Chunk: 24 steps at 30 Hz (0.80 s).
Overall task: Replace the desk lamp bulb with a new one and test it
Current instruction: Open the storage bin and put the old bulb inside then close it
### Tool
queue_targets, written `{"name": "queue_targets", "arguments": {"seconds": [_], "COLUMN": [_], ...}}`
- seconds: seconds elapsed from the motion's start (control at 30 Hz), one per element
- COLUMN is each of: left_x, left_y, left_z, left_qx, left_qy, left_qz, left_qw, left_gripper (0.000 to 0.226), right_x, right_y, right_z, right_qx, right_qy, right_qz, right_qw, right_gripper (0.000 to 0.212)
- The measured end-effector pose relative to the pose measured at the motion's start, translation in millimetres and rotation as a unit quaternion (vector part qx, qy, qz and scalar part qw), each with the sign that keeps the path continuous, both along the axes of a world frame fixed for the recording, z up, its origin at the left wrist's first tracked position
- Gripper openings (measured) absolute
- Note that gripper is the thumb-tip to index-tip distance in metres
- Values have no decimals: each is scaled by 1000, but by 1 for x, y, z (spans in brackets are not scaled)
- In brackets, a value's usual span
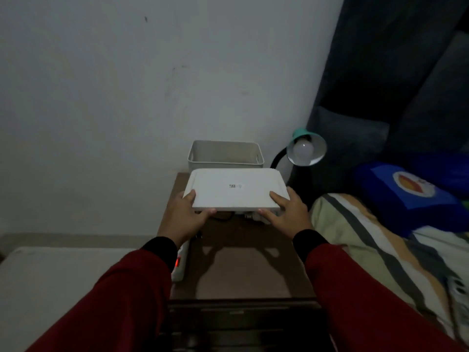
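A flat white box lid [236, 189] with a small printed label is held level above the brown bedside table [243, 270]. My left hand [186, 214] grips its near left corner and my right hand [286, 212] grips its near right corner. Behind it stands an open white box [225, 154] against the wall. To the right, a desk lamp [307, 146] with a teal shade and black gooseneck faces me; an unlit white bulb [303, 148] sits in its socket. Something small and white lies half hidden under the lid's near edge.
A white power strip [180, 262] with a glowing red switch lies at the table's left edge. A bed with a striped blanket [368, 240] and a blue pillow [411, 196] lies right. A dark curtain [396, 72] hangs behind the lamp. The room is dim.
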<state>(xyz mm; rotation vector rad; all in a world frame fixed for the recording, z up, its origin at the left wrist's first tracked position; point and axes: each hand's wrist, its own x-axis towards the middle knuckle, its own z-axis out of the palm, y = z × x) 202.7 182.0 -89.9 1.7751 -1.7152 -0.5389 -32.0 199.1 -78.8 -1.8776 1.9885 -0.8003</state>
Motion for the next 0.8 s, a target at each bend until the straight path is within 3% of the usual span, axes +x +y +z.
{"name": "queue_targets", "arguments": {"seconds": [0.37, 0.67, 0.8], "left_x": [-15, -22, -25], "left_y": [90, 106, 99], "left_z": [-62, -90, -93], "left_qx": [77, 149, 187], "left_qy": [8, -31, -74], "left_qz": [0, -42, -51], "left_qw": [997, 987, 978], "left_gripper": [79, 81, 68], "right_x": [-8, -20, -25], "right_y": [89, 104, 98], "right_z": [-64, -91, -97], "right_qx": [88, 174, 217], "right_qy": [2, 20, 43], "right_qz": [-16, -4, 12], "right_qw": [996, 985, 975], "right_gripper": [63, 67, 69]}}
